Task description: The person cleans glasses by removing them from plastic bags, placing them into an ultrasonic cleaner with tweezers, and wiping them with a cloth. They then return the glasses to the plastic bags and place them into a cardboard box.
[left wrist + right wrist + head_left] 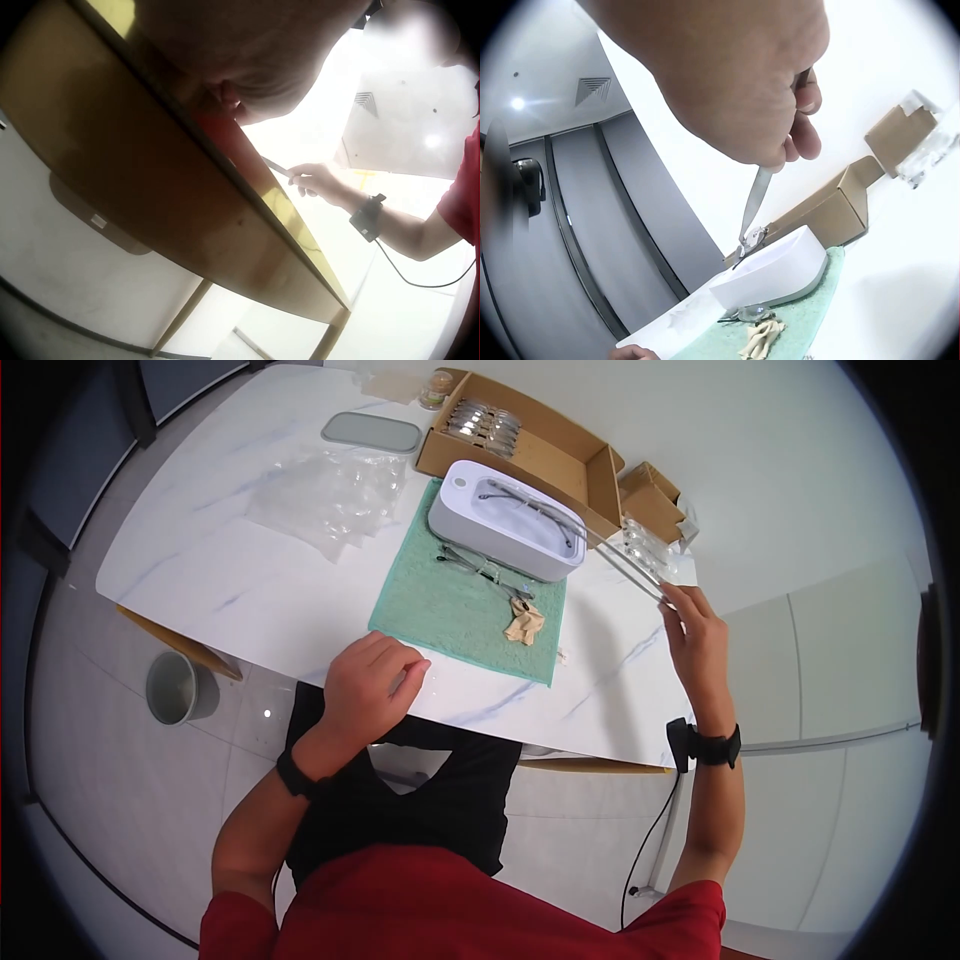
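My right hand [700,645] grips a pair of long metal tweezers [628,568] near their rear end. The tips reach down to a pair of eyeglasses [545,509] at the basin of a white ultrasonic cleaner [500,548]. In the right wrist view, the glasses [754,238] appear by the tweezer tips, above the cleaner's rim. My left hand [370,685] lies at the table's front edge with its fingers loosely curled, holding nothing. Another pair of eyeglasses [485,571] lies folded on the green towel [425,600], between the cleaner and a crumpled beige cloth [524,623].
Behind the cleaner stands an open cardboard box [550,450] holding several stacked glasses [484,427]. A smaller carton [652,500] and clear plastic packaging [648,548] sit right of it. Plastic bags [335,500] and a grey tray [372,431] lie left. A bin [180,688] stands on the floor.
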A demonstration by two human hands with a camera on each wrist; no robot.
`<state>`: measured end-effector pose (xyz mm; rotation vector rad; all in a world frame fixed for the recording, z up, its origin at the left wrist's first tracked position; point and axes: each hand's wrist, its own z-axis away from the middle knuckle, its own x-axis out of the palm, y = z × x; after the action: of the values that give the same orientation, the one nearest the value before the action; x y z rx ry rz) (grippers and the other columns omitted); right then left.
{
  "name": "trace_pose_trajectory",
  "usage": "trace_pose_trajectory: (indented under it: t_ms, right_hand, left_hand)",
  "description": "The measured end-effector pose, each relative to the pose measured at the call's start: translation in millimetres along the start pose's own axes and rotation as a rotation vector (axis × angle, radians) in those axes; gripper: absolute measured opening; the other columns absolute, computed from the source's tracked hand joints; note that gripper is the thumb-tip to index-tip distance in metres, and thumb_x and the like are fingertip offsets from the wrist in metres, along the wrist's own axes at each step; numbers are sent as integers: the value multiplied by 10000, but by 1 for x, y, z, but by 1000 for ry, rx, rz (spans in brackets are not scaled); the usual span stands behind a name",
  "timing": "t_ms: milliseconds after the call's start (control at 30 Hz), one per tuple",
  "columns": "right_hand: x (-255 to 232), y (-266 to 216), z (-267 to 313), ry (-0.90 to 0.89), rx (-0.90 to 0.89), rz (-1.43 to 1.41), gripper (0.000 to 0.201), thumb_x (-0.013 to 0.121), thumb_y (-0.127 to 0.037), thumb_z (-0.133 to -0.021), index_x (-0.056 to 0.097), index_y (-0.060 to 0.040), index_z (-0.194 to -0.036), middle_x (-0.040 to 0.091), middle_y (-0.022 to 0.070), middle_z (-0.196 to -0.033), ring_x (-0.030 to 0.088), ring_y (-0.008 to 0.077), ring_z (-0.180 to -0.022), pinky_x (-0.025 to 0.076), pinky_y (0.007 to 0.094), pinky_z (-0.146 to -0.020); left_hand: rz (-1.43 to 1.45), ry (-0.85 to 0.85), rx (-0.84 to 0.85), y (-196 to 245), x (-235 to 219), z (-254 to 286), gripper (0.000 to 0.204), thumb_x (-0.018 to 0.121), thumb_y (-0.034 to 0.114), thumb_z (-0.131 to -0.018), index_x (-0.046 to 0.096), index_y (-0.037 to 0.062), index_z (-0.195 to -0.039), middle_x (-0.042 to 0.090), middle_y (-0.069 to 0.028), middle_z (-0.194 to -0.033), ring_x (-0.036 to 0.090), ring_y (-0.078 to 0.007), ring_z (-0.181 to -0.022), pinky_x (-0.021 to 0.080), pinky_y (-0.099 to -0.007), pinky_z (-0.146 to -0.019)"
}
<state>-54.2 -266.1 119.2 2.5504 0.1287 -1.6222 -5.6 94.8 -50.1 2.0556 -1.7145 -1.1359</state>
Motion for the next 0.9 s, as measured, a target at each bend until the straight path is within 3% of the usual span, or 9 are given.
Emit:
trace_pose_trajectory:
  t_ms: [167, 267, 367, 400, 500, 533, 633, 733, 900]
  right_hand:
    - [4, 1, -5, -74, -42, 31, 246, 702, -32, -877, 679, -51, -1121, 671, 107, -1039, 676, 320, -809, 557, 380, -704]
    - [-7, 1, 3, -26, 61, -42, 260, 691, -20, -886, 671, -55, -1143, 660, 104, -1026, 684, 257, -792, 556, 341, -673]
    - [-5, 21, 19, 255, 202, -232, 242, 658, -13, -916, 655, -21, -1158, 651, 83, -1006, 673, 175, -795, 549, 279, -661]
    - [-2, 25, 24, 318, 385, -441, 219, 642, -30, -939, 642, 18, -1153, 645, 67, -1002, 650, 126, -811, 538, 233, -662]
    - [28, 48, 39, 388, 653, -622, 222, 650, -57, -946, 640, 35, -1148, 667, 68, -971, 649, 126, -801, 541, 241, -683]
    - [48, 64, 49, 345, 583, -488, 232, 668, -73, -935, 653, 31, -1142, 679, 66, -909, 652, 126, -800, 541, 264, -701]
    - [94, 66, 59, 233, 650, -232, 259, 728, -171, -875, 715, 27, -1040, 709, 140, -883, 694, 230, -766, 547, 337, -727]
    - [122, 48, 60, 132, 726, -174, 296, 703, -239, -835, 736, 13, -987, 727, 183, -890, 709, 312, -789, 560, 400, -759]
    - [139, 23, 58, 103, 702, -135, 314, 728, -253, -818, 737, -2, -1006, 715, 166, -908, 693, 329, -817, 551, 410, -755]
  left_hand:
    - [-3, 2, -14, 1, -1, 1, 113, 737, 42, -795, 625, 54, -788, 624, -70, -725, 603, -269, -683, 462, -370, -590]
    - [-12, 1, -16, 1, -1, 1, 113, 737, 43, -796, 626, 53, -786, 625, -69, -726, 604, -268, -686, 463, -372, -593]
    - [-17, 7, -15, 2, 1, 0, 115, 738, 40, -795, 625, 53, -780, 622, -69, -724, 601, -270, -682, 462, -375, -593]
    - [-16, 6, -20, 2, 1, 1, 115, 737, 38, -795, 624, 53, -777, 621, -68, -723, 599, -271, -681, 461, -377, -593]
    - [-20, -9, -29, 2, 1, 1, 114, 734, 32, -795, 625, 52, -772, 619, -68, -721, 596, -276, -679, 459, -380, -590]
    - [-25, -14, -31, 3, 1, 0, 113, 733, 30, -795, 625, 51, -771, 618, -68, -721, 596, -277, -679, 458, -381, -589]
    - [-25, -16, -29, 3, 0, 0, 108, 730, 27, -796, 628, 48, -770, 616, -68, -720, 595, -275, -677, 458, -380, -588]
    - [-28, -25, -29, 4, -1, -1, 109, 730, 31, -801, 628, 46, -765, 618, -65, -721, 595, -271, -675, 458, -383, -586]
    - [26, -56, -116, 5, -2, -1, 79, 721, 23, -820, 644, 28, -804, 628, -81, -737, 613, -264, -684, 474, -358, -603]
